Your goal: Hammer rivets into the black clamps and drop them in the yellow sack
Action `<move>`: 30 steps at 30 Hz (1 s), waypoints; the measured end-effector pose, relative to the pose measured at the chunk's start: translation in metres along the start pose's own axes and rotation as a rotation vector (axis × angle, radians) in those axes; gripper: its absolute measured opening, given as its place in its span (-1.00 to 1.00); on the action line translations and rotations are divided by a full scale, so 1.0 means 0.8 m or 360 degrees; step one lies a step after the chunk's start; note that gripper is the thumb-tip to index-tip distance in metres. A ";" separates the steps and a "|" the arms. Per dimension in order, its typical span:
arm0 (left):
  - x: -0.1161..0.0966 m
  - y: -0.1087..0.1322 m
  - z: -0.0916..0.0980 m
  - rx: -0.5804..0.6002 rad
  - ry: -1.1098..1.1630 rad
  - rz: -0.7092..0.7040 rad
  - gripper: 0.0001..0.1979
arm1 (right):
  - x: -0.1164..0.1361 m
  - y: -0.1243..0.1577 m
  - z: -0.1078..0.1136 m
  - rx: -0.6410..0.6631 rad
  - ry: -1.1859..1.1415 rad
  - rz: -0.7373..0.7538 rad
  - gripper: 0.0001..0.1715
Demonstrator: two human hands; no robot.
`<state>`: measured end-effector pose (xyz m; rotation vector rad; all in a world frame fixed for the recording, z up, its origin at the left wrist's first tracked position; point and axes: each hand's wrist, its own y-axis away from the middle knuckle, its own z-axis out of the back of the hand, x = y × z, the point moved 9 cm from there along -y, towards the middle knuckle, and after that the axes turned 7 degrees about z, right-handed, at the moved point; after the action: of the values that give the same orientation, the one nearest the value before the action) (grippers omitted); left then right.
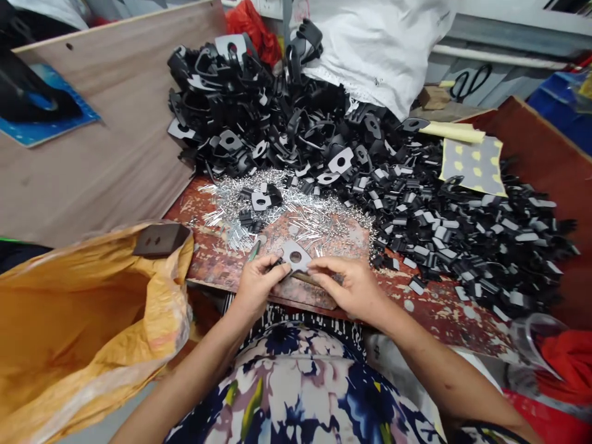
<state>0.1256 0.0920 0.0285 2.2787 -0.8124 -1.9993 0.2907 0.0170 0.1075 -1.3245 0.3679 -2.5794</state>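
My left hand (259, 280) pinches the left edge of a dark plastic clip part (290, 251), whose flat face has a round hole in it. My right hand (354, 287) is closed at the part's right corner, thumb and forefinger pressed against it. Both hands are low over the front edge of the red, paint-worn table (222, 265). A thin green object (254, 250) shows just behind my left fingers; what it is I cannot make out. Beyond the hands spread many loose metal pins (309, 222), with another clip part (261, 201) lying on them.
Larger black clip parts (277, 123) heap up at the back, and small black pieces (444, 234) at the right. A yellow-dotted sheet (472, 165) rests on the heap. A wooden board (115, 123) and an orange sack (92, 308) flank the left; scissors (469, 83) are behind.
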 end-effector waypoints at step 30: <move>0.031 0.110 0.098 -0.0235 0.0311 -0.0008 -0.62 | -0.073 0.129 -0.231 0.0973 0.0615 0.0015 -0.71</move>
<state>0.0212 0.0318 0.0204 2.3445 -0.6230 -1.7375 0.1808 -0.0405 -0.0739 -0.6156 -0.3394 -2.6109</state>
